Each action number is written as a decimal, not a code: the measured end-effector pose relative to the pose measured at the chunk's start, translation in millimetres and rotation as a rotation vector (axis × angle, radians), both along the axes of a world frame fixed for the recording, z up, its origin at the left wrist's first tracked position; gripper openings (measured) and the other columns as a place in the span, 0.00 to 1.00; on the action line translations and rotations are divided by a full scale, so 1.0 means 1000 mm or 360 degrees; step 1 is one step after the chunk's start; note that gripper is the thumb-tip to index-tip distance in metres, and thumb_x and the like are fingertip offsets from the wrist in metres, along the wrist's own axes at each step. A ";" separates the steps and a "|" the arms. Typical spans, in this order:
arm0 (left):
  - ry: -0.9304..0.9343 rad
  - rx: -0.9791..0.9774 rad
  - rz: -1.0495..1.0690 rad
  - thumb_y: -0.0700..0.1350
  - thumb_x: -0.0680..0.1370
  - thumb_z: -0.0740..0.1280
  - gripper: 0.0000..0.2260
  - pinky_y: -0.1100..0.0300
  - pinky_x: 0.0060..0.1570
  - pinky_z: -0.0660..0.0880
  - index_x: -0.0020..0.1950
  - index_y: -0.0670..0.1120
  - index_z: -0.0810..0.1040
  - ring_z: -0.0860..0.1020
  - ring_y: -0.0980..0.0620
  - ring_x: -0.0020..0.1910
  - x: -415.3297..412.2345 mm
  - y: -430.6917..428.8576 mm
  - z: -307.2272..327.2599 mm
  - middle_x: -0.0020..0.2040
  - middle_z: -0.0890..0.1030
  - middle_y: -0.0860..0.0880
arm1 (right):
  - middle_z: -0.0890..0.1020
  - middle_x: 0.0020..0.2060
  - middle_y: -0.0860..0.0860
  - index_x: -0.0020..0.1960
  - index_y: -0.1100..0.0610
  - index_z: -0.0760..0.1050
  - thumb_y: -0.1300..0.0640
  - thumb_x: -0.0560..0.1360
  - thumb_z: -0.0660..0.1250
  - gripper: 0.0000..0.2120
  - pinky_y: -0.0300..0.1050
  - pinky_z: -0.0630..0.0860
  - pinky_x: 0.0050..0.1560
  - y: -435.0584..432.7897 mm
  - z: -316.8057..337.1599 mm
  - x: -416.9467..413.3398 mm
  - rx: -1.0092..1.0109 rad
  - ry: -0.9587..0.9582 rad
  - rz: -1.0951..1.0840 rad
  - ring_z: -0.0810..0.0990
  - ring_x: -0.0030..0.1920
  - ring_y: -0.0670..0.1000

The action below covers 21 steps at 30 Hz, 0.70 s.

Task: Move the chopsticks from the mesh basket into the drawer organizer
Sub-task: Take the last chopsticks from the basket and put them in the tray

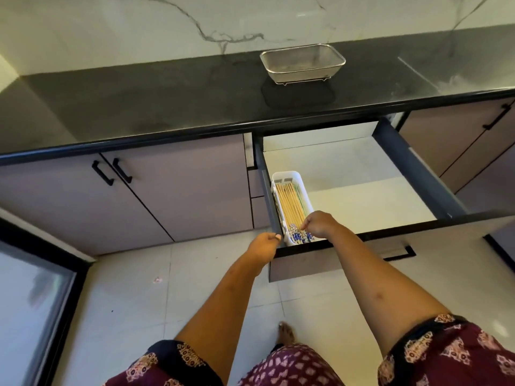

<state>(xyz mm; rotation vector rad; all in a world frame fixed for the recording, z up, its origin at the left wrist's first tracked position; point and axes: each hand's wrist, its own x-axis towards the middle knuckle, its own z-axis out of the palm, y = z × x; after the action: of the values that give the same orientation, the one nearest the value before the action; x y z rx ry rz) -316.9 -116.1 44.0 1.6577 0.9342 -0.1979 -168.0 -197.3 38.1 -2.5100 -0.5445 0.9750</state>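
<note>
Inside the drawer (362, 174), chopsticks (289, 201) lie in the organizer (289, 174), patterned ends beneath the right hand (320, 224), fingers curled, pinch unclear; the left hand (263, 244) curls at the drawer's near-left corner, grip unclear.

The basket (302, 62) near the counter's back edge is fine metal mesh with a bright, shiny wire rim. The counter (167, 104) looks like dark polished stone, glossy enough to mirror the pale, veined, marble-look wall (125, 26) behind it. The organizer (287, 176) is smooth white plastic. The chopsticks (289, 204) are pale bare wood with painted blue-and-white ends. The drawer (348, 168) has a matt white floor and smooth grey-blue sides. The cupboard doors (189, 188) look matt and smooth, their handles (102, 173) matt black. The floor (133, 291) is pale, smooth tile. The person's clothing (292, 369) is printed cloth.
</note>
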 end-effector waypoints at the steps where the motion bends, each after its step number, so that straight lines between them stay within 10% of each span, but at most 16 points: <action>1: -0.0009 0.0013 0.0022 0.47 0.82 0.55 0.18 0.54 0.61 0.67 0.69 0.42 0.69 0.70 0.43 0.65 -0.004 -0.003 0.000 0.67 0.72 0.42 | 0.79 0.62 0.58 0.59 0.63 0.80 0.66 0.79 0.60 0.14 0.45 0.72 0.62 -0.002 0.001 -0.002 -0.0023 -0.0056 0.0070 0.76 0.63 0.58; 9: -0.0075 0.0474 0.0041 0.49 0.81 0.56 0.20 0.52 0.68 0.64 0.71 0.43 0.65 0.67 0.44 0.69 0.008 -0.011 -0.011 0.71 0.68 0.44 | 0.77 0.63 0.58 0.56 0.58 0.80 0.74 0.74 0.60 0.18 0.47 0.75 0.59 -0.005 -0.013 0.012 -0.0176 -0.0327 0.0506 0.77 0.61 0.57; 21: 0.0034 0.1032 0.0319 0.44 0.79 0.54 0.19 0.59 0.67 0.64 0.69 0.46 0.69 0.67 0.52 0.68 0.017 -0.042 -0.046 0.69 0.72 0.49 | 0.82 0.52 0.51 0.52 0.53 0.77 0.53 0.73 0.71 0.08 0.49 0.66 0.61 0.013 -0.046 0.045 -0.0632 -0.0788 0.1404 0.76 0.58 0.54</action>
<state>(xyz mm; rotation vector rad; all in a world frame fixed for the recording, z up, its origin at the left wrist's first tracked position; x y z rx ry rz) -299.5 -158.0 -1.8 2.1288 1.2569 0.2533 -122.7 -183.8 -7.6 -2.8949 -1.8814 0.7402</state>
